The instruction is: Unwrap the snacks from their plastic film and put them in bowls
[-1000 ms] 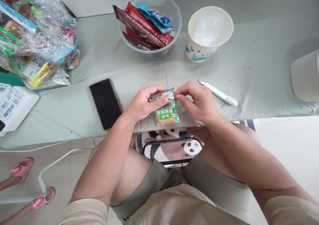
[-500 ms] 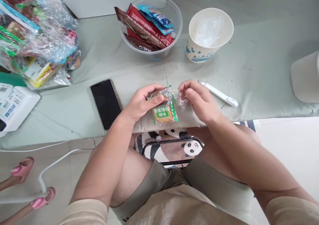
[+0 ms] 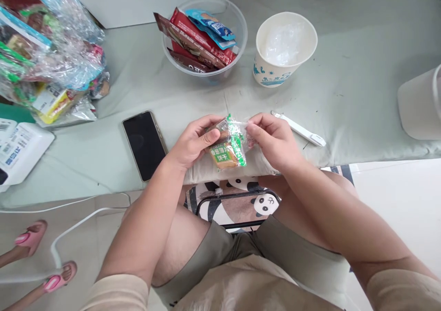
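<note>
Desk: covered by a smooth, pale grey-green cloth (image 3: 351, 99), creased near the front edge.
Biscuit packet: the small green-and-clear plastic biscuit packet (image 3: 225, 155) is held just above the desk's front edge.
Left grip: the packet is pinched by the left hand (image 3: 195, 141), thumb on top.
Right grip: thin, clear crinkled film (image 3: 246, 138) is pinched by the right hand (image 3: 274, 138), thumb against fingers.
Behind: a round, clear plastic bowl (image 3: 237, 24) is filled with wrapped snacks; beside it, crumpled film is held in a white-and-blue paper cup (image 3: 272, 74).
Left side: a black-screened rectangular phone (image 3: 144, 145) is laid flat.
Floor: pale tiles (image 3: 396, 200) are crossed by a white cable (image 3: 65, 230); pink sandals (image 3: 34, 240) are worn by another person.
</note>
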`<state>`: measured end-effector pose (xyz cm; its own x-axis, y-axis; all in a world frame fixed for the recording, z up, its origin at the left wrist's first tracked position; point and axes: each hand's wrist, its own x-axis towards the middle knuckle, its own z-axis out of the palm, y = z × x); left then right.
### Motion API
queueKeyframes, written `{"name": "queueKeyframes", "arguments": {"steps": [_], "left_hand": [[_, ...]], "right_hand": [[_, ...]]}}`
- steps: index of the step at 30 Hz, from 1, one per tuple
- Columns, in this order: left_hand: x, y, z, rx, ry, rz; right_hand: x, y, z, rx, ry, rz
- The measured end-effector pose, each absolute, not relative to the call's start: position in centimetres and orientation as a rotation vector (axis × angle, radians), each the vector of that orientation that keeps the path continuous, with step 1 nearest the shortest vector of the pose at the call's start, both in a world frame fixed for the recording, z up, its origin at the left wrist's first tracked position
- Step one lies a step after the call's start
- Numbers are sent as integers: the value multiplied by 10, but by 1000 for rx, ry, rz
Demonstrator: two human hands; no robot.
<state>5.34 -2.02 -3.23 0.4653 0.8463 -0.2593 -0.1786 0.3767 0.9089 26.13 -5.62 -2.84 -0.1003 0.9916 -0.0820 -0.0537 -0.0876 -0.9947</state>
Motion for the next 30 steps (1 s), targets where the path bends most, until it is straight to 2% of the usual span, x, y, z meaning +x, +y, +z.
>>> {"name": "queueKeyframes", "arguments": {"steps": [4,14,17,21,30], "left_hand": [[57,-20,-29,922,823,812],[56,-17,-26,861,873,765],[56,-16,-29,844,882,781],[56,-15,-29,861,881,790],[53,-16,-32,896,798,820]], "right_hand": [[262,-63,-30,-1158,-1425,1014],[265,-57,-37,-1032,-1711,551],[263,-59,-38,-1102,-1615,562],[264,-63,-38,-980,-1594,592],[264,-59,-33,-1009,-1173,1241]]}}
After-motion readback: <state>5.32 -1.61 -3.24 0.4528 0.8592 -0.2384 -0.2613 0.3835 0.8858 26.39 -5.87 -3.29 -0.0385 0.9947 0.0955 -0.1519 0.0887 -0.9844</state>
